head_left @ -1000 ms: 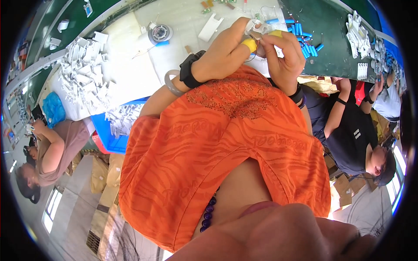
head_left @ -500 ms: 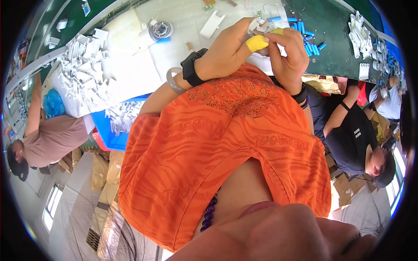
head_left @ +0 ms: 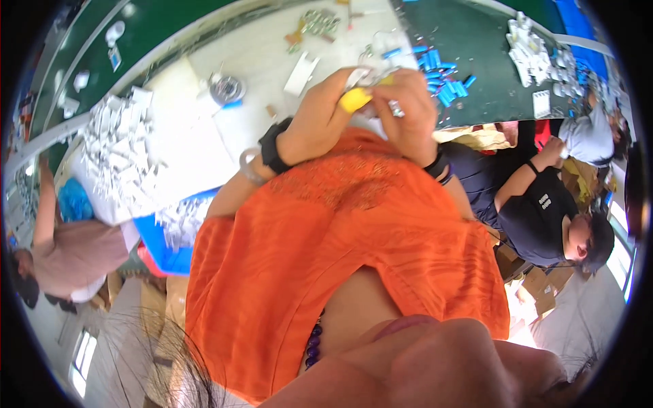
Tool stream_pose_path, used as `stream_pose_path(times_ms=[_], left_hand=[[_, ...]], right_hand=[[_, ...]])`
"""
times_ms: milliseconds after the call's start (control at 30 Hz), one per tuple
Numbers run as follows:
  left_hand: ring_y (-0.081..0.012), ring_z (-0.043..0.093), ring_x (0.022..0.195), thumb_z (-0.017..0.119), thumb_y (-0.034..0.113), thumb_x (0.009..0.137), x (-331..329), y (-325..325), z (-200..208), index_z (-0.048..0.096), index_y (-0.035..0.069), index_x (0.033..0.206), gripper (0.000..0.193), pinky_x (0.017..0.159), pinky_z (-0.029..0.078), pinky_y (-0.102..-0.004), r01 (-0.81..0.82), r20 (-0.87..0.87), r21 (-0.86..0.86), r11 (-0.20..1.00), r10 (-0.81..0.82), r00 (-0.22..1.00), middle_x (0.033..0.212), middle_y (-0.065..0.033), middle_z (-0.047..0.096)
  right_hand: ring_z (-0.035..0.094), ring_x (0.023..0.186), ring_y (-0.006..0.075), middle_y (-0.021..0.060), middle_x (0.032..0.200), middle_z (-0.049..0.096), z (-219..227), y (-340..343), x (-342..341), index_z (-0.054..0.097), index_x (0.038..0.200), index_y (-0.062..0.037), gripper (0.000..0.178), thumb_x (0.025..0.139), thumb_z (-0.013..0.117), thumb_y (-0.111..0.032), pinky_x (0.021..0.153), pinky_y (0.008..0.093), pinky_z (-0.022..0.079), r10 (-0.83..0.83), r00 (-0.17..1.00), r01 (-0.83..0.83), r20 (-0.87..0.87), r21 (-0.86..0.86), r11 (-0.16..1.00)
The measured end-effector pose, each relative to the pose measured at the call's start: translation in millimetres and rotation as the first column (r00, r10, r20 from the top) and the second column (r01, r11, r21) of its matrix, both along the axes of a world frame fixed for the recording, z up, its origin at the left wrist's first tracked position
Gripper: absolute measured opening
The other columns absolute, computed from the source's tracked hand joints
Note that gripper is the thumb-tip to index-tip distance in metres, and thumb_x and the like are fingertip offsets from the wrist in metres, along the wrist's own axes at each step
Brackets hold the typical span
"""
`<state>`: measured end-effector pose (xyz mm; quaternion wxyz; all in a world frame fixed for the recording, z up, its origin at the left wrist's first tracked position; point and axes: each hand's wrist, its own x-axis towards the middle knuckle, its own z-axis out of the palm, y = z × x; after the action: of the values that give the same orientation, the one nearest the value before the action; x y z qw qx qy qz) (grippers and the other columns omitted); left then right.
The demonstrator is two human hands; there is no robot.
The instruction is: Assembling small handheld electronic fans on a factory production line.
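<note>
My left hand (head_left: 316, 129) is closed around a small white plastic part (head_left: 358, 77), with yellow tape (head_left: 355, 100) wrapped on the thumb. Against it, my right hand (head_left: 410, 109) has its fingers pinched together at the same spot. A small silvery piece (head_left: 396, 109) shows at the right fingers; whether it is a ring or a loose part I cannot tell. What the right fingertips grip is hidden. Beyond the hands lie a flat white plastic housing (head_left: 300, 73) and a round device (head_left: 226, 89) with a blue cylinder (head_left: 232, 105) beside it.
Blue cylindrical cells (head_left: 445, 85) are heaped to the right on the green table (head_left: 476, 54). White plastic parts (head_left: 119, 146) are piled at left, above a blue bin (head_left: 170, 255). Small circuit boards (head_left: 318, 24) lie at the back. Co-workers are on both sides.
The whole view has shifted, so the table, my hands and the piles sit further left and lower in the picture. Both hands stay together at the small part, the right one turned slightly.
</note>
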<state>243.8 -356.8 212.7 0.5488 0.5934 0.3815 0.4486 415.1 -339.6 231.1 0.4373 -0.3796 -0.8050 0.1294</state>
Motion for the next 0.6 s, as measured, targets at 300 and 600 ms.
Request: stream_pose_path(times_ms=[300,600], left_hand=[[-0.0087,0.05,0.055,0.04,0.019,0.101,-10,9,-26,0.048,0.002,0.129,0.033,0.047,0.042,-0.0223,0.109,0.081,-0.295,0.949,-0.089,0.993,0.075,-0.0049,0.056],[-0.0154,0.058,0.057,0.042,0.036,0.099,-45,81,-40,0.053,0.002,0.114,0.039,0.05,0.049,-0.0289,0.004,0.137,-0.345,0.939,0.046,0.99,0.082,-0.0083,0.061]], right_hand=[[0.057,0.076,0.0271,0.007,0.079,0.059,-20,3,-5,0.065,0.086,-0.009,0.018,0.07,0.072,-0.005,0.072,0.0352,0.045,-0.039,0.999,0.04,0.013,-0.125,0.991],[0.061,0.085,0.0296,0.011,0.088,0.063,-44,15,26,0.062,0.106,-0.0041,0.026,0.08,0.068,-0.005,0.077,0.038,0.047,-0.094,0.995,0.083,-0.022,-0.307,0.948]])
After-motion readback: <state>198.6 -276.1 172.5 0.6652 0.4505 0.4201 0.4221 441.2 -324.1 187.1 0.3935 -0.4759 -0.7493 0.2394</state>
